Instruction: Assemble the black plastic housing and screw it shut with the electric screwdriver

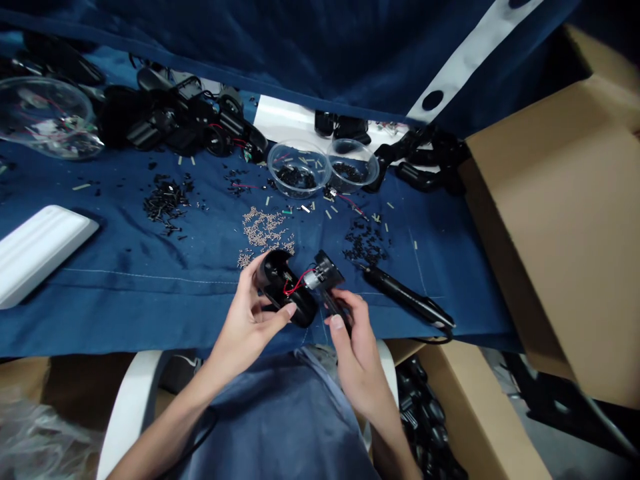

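- Left hand is clamped on a hollow black shell, thumb along its near edge, just on the near side of the pile of small copper-coloured screws.
- Right hand pinches a dark narrow part between thumb and fingers, to the near right of that pile.
- Silver motor, in a round black housing, sits between the hands, also near right of the pile; whether the housing joins the narrow part, I cannot tell.
- Red wires run from the motor into the shell.
- Black screwdriver lies right of the pile, toward the person.
- Loose black screws lie right of the pile.
- Two clear tubs stand beyond it.
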`<state>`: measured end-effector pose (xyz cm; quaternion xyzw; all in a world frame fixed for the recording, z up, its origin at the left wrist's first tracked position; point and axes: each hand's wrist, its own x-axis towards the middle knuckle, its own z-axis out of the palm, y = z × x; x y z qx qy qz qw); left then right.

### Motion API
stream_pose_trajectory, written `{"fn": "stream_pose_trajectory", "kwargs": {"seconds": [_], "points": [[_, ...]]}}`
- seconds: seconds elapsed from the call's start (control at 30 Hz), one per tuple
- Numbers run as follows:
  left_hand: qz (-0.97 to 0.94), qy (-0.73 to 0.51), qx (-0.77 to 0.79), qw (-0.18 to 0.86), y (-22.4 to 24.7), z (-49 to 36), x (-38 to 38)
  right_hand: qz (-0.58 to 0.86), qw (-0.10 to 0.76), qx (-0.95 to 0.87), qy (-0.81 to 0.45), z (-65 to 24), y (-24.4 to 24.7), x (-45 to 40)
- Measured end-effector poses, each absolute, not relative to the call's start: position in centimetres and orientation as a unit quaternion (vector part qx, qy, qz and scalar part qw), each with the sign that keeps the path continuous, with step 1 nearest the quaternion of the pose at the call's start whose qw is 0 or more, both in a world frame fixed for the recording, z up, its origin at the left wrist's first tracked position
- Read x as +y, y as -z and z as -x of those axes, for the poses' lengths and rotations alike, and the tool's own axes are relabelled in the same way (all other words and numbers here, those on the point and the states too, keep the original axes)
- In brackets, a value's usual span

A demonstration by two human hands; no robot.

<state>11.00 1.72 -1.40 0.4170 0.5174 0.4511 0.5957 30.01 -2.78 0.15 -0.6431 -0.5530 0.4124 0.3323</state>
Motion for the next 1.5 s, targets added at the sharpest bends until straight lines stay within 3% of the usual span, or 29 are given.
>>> {"fn": "stream_pose_trajectory", "kwargs": {"seconds": [0.2, 0.5, 0.7, 0.87, 0.93, 1.03, 1.1, 1.2, 1.33, 1.5], "points": [[-0.403, -0.464, 0.52, 0.593, 1.7, -11.5, 1.6, 0.597, 0.336, -0.658, -0.312, -28.9, -0.3, -2.1], [-0.45, -0.451, 0.409, 0.653, 0.2, -10.6, 0.7, 0.537, 0.293, -0.733, -0.298, -28.2, 0.3, -1.4], [-0.497, -0.476, 0.486, 0.538, 0.6, -10.4, 0.8, 0.47, 0.302, -0.751, -0.352, -28.1, 0.9, -1.6], [-0.446, -0.584, 0.412, 0.539, 0.7, -11.0, 0.9, 0.436, 0.31, -0.751, -0.387, -26.5, 0.2, -2.4], [-0.419, -0.606, 0.433, 0.52, 0.8, -11.2, 1.0, 0.489, 0.288, -0.733, -0.374, -27.6, -0.7, -2.4], [-0.425, -0.58, 0.451, 0.53, 0.9, -11.0, 1.2, 0.722, 0.293, -0.559, -0.286, -32.4, -1.6, -2.0], [-0.458, -0.528, 0.446, 0.559, 0.8, -10.8, 1.3, 0.859, 0.208, -0.438, -0.165, -36.8, -1.1, -1.8], [-0.51, -0.439, 0.416, 0.612, 0.3, -11.0, 1.6, 0.898, 0.109, -0.411, -0.109, -42.2, 0.8, -1.7], [-0.554, -0.336, 0.392, 0.653, -0.2, -12.5, 1.5, 0.877, 0.185, -0.434, -0.091, -44.0, 2.9, -2.8], [-0.559, -0.269, 0.381, 0.685, -0.4, -14.5, 1.0, 0.85, 0.298, -0.426, 0.085, -42.2, 1.0, -5.4]]}}
